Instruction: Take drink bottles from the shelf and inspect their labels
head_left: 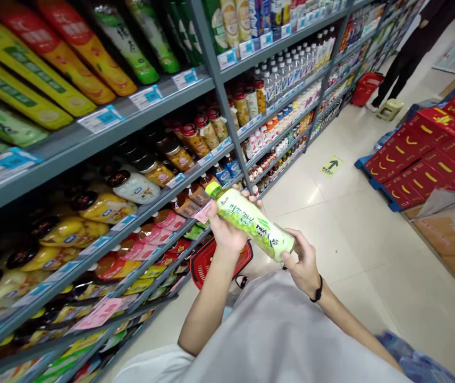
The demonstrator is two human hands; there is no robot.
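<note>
A pale green drink bottle (253,222) with a yellow-green cap lies tilted between both my hands in front of my chest. My left hand (227,229) is wrapped round its upper part near the cap. Round the bottom end of the bottle my right hand (303,265) is curled; a dark band circles that wrist. Just left of my hands runs a grey metal shelf (132,125) packed with bottled drinks and blue price tags.
A red shopping basket (207,260) sits on the floor below my hands. Stacked red cartons (430,154) on a blue pallet and brown boxes line the right side. Far down the tiled aisle stands a person in dark clothes (411,50) beside a red basket and a small stool.
</note>
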